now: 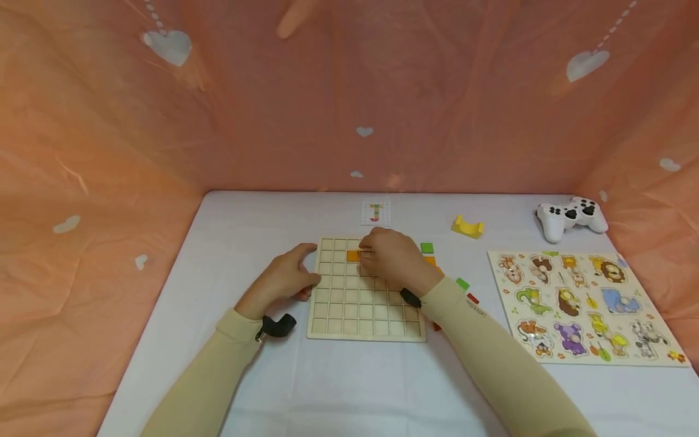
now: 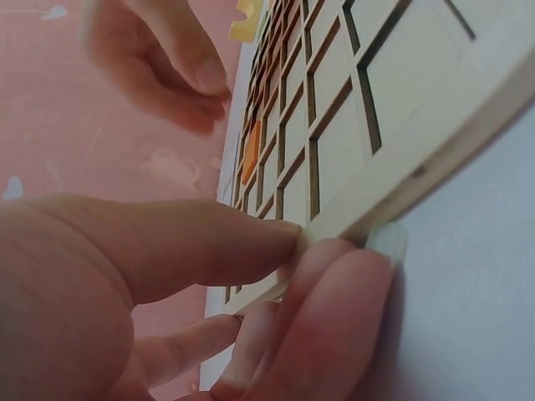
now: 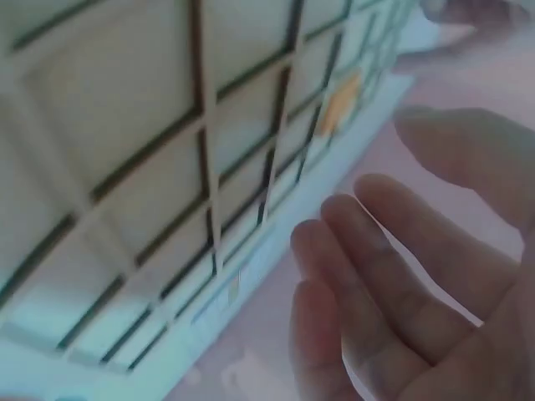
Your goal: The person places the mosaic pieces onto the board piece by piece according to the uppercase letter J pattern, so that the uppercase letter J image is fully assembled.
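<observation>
A pale wooden grid board [image 1: 343, 309] lies on the white table with one orange tile [image 1: 352, 256] in a cell near its far edge. At the board's left side is my left hand [image 1: 281, 276]; the left wrist view shows its thumb [image 2: 226, 251] and fingers pinching the rim. My right hand [image 1: 395, 258] hovers over the far part of the board, just right of the orange tile. In the right wrist view its fingers [image 3: 384, 276] are loosely bent and apart from the thumb, holding nothing.
Beyond the board lies a small card [image 1: 376, 213] with a coloured J-shaped pattern. Loose tiles, including a green tile [image 1: 427, 247], lie along the board's right side, partly behind my forearm. Farther right are a yellow cradle-shaped piece [image 1: 467, 227], a white game controller [image 1: 571, 217] and an animal puzzle [image 1: 587, 309].
</observation>
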The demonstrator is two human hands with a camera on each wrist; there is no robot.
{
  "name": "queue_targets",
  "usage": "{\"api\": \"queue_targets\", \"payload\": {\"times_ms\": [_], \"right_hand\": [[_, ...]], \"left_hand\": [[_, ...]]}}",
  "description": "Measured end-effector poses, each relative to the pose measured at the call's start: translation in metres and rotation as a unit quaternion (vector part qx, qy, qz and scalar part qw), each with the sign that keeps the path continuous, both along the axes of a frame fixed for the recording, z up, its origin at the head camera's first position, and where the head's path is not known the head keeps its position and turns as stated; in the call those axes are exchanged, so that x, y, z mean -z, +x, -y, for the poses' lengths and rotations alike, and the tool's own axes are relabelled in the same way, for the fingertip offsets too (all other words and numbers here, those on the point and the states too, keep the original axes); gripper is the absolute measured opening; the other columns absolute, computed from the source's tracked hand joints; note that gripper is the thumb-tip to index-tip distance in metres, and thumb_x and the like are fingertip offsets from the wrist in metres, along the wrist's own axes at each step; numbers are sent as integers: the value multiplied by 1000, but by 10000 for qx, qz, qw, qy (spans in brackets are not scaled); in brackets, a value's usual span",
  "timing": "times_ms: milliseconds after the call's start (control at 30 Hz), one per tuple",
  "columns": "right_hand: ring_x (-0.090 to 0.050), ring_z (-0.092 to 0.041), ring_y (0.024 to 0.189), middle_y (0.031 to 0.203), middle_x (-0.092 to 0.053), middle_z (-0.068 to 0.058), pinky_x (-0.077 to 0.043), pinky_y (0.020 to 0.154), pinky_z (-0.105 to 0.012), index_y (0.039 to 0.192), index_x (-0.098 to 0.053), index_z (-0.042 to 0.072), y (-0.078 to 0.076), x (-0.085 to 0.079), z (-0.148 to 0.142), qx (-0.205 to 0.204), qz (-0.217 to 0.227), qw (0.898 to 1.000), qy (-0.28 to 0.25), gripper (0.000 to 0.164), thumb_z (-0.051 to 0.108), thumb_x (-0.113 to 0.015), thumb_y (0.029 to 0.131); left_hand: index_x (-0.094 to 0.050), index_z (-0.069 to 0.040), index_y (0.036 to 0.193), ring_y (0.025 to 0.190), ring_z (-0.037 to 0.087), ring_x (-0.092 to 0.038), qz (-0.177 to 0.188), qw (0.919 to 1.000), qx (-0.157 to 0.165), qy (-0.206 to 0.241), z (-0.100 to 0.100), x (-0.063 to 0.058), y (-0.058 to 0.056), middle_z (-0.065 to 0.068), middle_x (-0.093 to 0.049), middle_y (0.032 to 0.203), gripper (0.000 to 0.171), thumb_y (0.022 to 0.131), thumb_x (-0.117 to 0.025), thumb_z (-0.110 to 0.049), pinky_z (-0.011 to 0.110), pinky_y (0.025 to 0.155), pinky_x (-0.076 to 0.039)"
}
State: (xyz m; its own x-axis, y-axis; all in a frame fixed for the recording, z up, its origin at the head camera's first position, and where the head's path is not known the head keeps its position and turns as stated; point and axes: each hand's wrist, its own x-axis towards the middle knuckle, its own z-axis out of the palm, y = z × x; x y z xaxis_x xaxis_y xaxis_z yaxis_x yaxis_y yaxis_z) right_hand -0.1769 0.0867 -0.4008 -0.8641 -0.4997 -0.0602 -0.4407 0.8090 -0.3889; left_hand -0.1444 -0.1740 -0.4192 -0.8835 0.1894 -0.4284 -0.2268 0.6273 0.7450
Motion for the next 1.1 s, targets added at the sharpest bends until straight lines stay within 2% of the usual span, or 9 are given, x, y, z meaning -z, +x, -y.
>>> {"api": "queue_targets", "payload": {"times_ms": [200,467,700,767,933,1100], "right_hand": [[-74,-26,107,124,-75,-7,-62,94,-48,128,-78,6,16,-5,-32,488,25,9972,-562,34,28,-71,103],[-71,-27,103,121,-76,-9,-60,92,-46,126,-79,7,30,-1,-86,901,38,9930,-758,30,21,-74,100],[-69,-17,80,117,-75,-10,-59,68,-31,127,-78,5,43,4,-120,1284,696,9844,-980,30,23,-72,104],[-68,-16,82,116,-75,-10,-59,70,-30,126,-79,5,45,5,-124,1292,691,9847,-946,29,22,-73,103],[-69,-22,96,116,-77,-10,-59,84,-38,119,-81,5,46,9,-127,1161,532,9885,-804,24,17,-79,98],[-71,-24,101,115,-77,-10,-60,88,-42,116,-81,6,46,11,-127,1123,558,9894,-726,22,15,-80,96]], "left_hand": [[-35,-16,168,66,18,-69,-28,10000,-13,-10,7,0,-1,12,-71,85,81,97,-73,-13,30,64,-64],[-34,-16,169,64,17,-70,-27,9999,-83,-58,19,3,-2,12,-70,85,82,98,-74,-13,28,62,-63],[-34,-15,168,66,17,-70,-48,9999,-98,-73,25,5,-1,11,-70,86,81,98,-74,-14,28,63,-64],[-35,-16,168,67,17,-70,-39,9999,-134,-44,26,4,-1,12,-70,86,81,98,-74,-14,29,64,-64],[-35,-15,168,67,16,-70,-15,9999,-167,-18,28,3,0,11,-69,86,81,97,-74,-13,28,64,-64],[-35,-15,168,67,16,-70,-7,9998,-194,14,29,2,3,11,-69,86,81,97,-74,-13,28,64,-64]]}}
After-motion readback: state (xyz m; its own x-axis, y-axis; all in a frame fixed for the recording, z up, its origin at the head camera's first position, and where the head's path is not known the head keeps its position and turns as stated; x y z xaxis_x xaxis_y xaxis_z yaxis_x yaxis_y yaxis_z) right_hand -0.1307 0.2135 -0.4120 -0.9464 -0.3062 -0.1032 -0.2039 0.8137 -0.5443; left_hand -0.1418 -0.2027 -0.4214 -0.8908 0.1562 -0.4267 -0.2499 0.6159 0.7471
